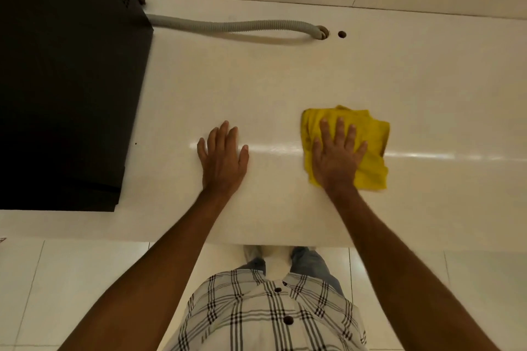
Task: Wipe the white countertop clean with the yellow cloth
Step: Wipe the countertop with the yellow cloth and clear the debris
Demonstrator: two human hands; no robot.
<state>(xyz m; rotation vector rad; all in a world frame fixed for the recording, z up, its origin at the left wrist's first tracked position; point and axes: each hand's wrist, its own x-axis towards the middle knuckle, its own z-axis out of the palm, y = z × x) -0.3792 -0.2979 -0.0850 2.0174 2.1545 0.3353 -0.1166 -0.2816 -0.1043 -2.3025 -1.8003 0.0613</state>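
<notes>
Checked shirt (265, 310), two bare forearms, glossy white countertop (285, 80).
Left hand (222, 157): flat on bare surface, fingers close together, thumb out. Right hand (336, 157): palm down on yellow cloth (373, 157), fingers spread; soft, rumpled, folded cloth shows past fingertips and beside little finger. Beyond fingertips: ribbed grey hose (233, 26); black boxy appliance (65, 80) far left.
</notes>
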